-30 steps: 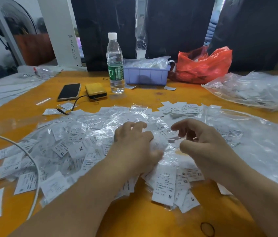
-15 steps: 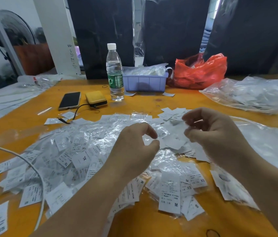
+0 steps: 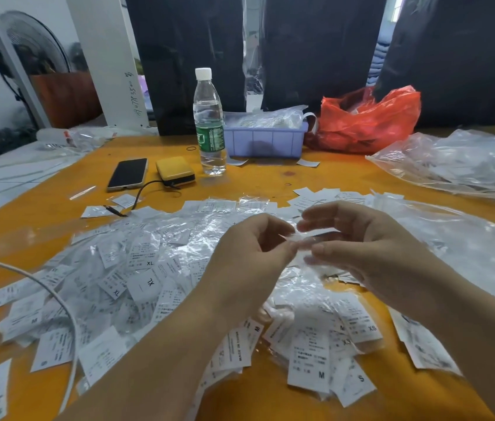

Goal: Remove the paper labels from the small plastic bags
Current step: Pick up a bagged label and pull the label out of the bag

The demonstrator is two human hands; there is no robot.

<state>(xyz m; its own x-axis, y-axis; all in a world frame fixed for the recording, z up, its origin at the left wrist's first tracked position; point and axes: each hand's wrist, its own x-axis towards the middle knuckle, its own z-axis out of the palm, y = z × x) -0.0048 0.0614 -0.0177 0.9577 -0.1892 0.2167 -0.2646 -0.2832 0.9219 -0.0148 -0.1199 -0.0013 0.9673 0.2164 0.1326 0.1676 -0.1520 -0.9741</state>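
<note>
A wide heap of small clear plastic bags with white paper size labels [image 3: 143, 281] covers the orange table [image 3: 331, 177]. Above its middle my left hand [image 3: 249, 262] and my right hand [image 3: 371, 247] meet fingertip to fingertip. Between them they pinch one small clear bag [image 3: 301, 241], blurred and mostly hidden by the fingers. Whether a label is inside it cannot be told. More labelled bags marked M, S and XS [image 3: 322, 354] lie just below the hands.
A water bottle [image 3: 209, 123], a phone [image 3: 127, 174] and a yellow power bank [image 3: 175, 171] stand at the back. Behind them are a purple bin [image 3: 266, 142] and a red bag [image 3: 364, 120]. Large clear bags [image 3: 465, 162] lie right. A white cable [image 3: 57, 302] crosses the left side.
Both hands have risen off the heap and come together. The right hand swung out to the right, then back, and now shares a small bag with the left.
</note>
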